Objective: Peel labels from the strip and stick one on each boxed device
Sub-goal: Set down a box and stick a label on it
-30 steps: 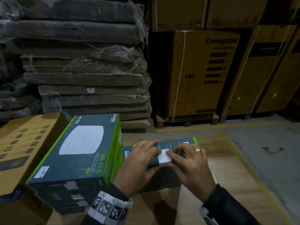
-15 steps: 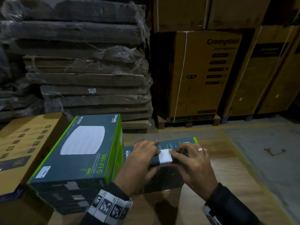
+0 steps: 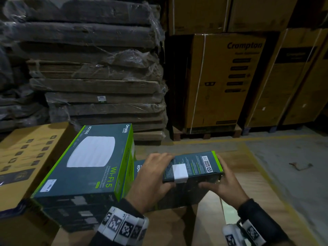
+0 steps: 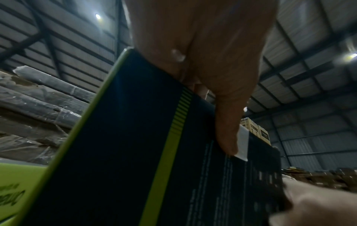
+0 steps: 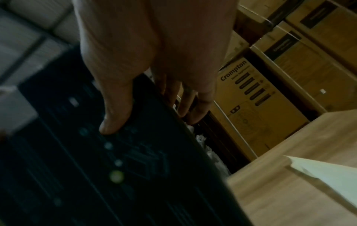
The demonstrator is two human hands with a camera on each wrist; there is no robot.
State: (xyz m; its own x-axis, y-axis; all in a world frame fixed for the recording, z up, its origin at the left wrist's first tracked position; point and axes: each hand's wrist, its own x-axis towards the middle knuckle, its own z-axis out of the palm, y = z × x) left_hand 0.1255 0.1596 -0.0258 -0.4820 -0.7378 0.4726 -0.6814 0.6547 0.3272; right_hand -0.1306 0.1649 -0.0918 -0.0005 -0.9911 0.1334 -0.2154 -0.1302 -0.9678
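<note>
A dark teal device box (image 3: pixel 197 166) with a lime edge stands tipped up on its long edge over the wooden table (image 3: pixel 262 183). A white label (image 3: pixel 180 172) wraps over its upper near edge. My left hand (image 3: pixel 157 174) grips the box's left end, fingers over the top and thumb on the near face beside the label (image 4: pixel 242 145). My right hand (image 3: pixel 224 183) grips the right end, thumb on the near face (image 5: pixel 114 119) and fingers behind. The left wrist view shows the box (image 4: pixel 135 152) from below.
A stack of like boxes (image 3: pixel 92 157) stands at left, the top one bearing a small white label (image 3: pixel 48 185). A brown carton (image 3: pixel 23 157) lies further left. Wrapped cardboard stacks and tall cartons (image 3: pixel 221 82) stand behind. A pale sheet (image 5: pixel 328 175) lies on the table near my right wrist.
The box was lying low with both hands pressing the label onto its near edge. Both hands have slid out to the box's ends and raised and tipped it.
</note>
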